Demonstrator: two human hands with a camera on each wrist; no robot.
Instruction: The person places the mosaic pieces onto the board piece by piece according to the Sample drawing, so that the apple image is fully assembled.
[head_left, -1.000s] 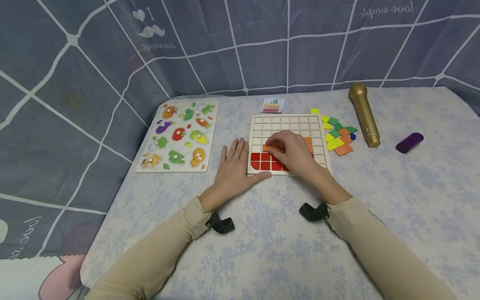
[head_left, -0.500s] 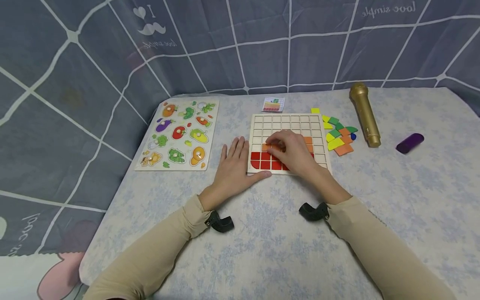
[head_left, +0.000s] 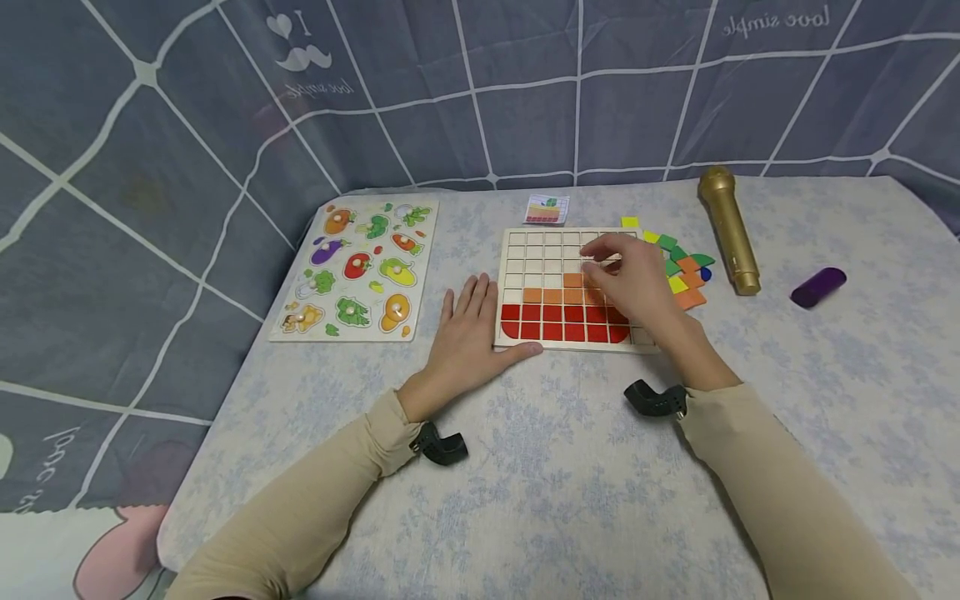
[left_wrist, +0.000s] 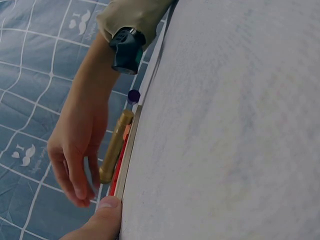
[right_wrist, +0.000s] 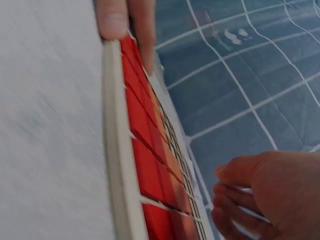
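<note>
A wooden grid board lies on the table. Red tiles fill its two near rows, and orange tiles form a stepped shape behind them. My left hand rests flat against the board's left side, with its thumb along the near edge. Above the right part of the board hovers my right hand, covering some cells and tiles. Its fingers are loosely bent, and nothing shows between them in the head view or the left wrist view. In the right wrist view that hand is clear of the tiles.
Loose green, yellow and orange pieces lie right of the board. Farther right are a gold microphone and a purple cylinder. A picture card sits behind the board. To the left lies a vegetable puzzle.
My right hand has let go of an orange tile in the board's third row from the front. It has lifted and moved right and away. My left hand has stayed in place.
</note>
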